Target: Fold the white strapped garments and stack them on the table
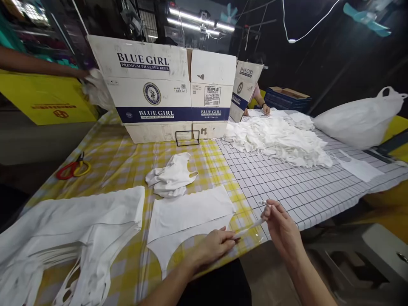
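Observation:
A white camisole-like garment (191, 214) lies spread flat on the yellow checked cloth in front of me. One of its thin straps (250, 229) is drawn out to the right between my hands. My left hand (215, 246) is closed on the strap near the garment's edge. Fingers pinched together, my right hand (282, 223) grips the strap's far end above the table edge. A crumpled white garment (174, 176) rests just behind the flat one. To the left is a thick stack of similar white garments (108, 208).
Red-and-yellow-handled scissors (75, 169) lie at the left. A large carton (153, 93) stands behind a black wire stand (187, 138). White garments are heaped (277, 138) on the grid cloth, beside a full white bag (357, 119). Co-workers' arms (38, 63) show behind.

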Motion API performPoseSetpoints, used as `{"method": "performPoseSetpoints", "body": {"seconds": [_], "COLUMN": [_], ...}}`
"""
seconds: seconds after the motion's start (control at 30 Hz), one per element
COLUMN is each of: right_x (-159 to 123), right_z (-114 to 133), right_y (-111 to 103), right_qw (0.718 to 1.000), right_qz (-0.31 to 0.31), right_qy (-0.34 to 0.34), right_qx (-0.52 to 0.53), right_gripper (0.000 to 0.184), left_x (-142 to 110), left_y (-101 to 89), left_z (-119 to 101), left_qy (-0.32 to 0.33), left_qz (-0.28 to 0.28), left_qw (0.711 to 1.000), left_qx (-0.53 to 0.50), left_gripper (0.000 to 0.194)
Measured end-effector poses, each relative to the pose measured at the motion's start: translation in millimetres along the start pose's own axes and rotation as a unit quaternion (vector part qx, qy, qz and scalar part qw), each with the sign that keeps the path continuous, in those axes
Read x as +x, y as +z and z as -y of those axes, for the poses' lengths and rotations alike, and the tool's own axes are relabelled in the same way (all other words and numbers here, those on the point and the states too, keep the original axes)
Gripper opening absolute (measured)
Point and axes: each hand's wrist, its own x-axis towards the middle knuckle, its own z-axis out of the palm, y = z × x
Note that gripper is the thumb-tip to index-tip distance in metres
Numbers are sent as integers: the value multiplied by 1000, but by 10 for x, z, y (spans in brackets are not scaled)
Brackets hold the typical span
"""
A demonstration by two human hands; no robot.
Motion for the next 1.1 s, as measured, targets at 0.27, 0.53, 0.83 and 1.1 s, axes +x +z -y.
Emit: {"method": "performPoseSetpoints", "body": {"seconds": [0.27,0.53,0.83,1.1], "right_x": [62,226,-278,-141], "right_z": [-35,-283,-861,-859], "right_y": [79,-429,-2,64], "right_qw": [1000,896,938,963], "right_qz": [19,-100,35,-25], "right_qy": [18,33,219,266], "right_qx": [-2,-430,-267,-46], "right_gripper": [32,27,44,29], "left_x": [6,63,93,93], "left_y": [4,58,101,124], "left_z": [-15,39,96,82], "left_qy": [-9,-21,-40,-47], "left_qz": [-9,-54,-69,-79], "left_qw": [1000,998,996,996], "left_qx": [-16,-32,-35,-11], "left_gripper": [30,28,27,30]}}
